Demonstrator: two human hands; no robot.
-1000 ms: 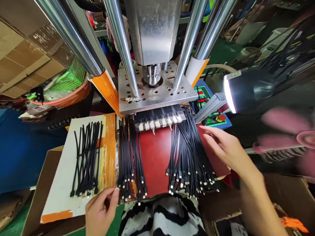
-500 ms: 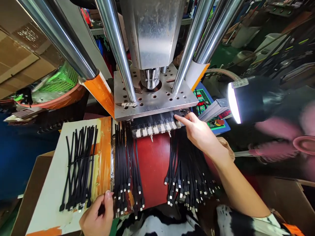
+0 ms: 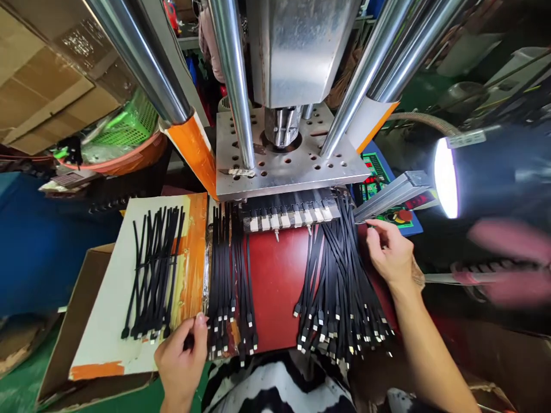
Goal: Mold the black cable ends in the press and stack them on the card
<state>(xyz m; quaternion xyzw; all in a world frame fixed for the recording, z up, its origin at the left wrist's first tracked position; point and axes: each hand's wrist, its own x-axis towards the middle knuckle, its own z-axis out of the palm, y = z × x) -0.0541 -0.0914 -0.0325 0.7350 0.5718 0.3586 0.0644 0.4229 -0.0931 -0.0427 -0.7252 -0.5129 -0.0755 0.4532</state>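
My left hand (image 3: pixel 183 353) is closed, thumb pressed to its forefinger at the near edge of the white board, left of a row of black flat cables (image 3: pixel 221 275). What the pinch holds, if anything, is too small to make out. My right hand (image 3: pixel 391 252) hangs with thumb and forefinger apart, holding nothing, beside the control panel. Left of it, a thick fan of black USB cables (image 3: pixel 344 281) lies with metal plugs toward me. Between the cable groups sits a black fixture (image 3: pixel 290 211) with a row of pale blocks, partly under the metal press plate (image 3: pixel 297 172).
A white board (image 3: pixel 103 310) carries a bundle of black cables (image 3: pixel 155 269) at left. Steel columns (image 3: pixel 235 80) rise around the press. A lit lamp (image 3: pixel 447 178) and a control panel (image 3: pixel 396 212) stand at right. A cardboard box (image 3: pixel 73 321) is below the board.
My right hand has left the fixture and moved right and down, off the black strip it was touching. My left hand stays in its pinch by the board. The camera view has shifted.
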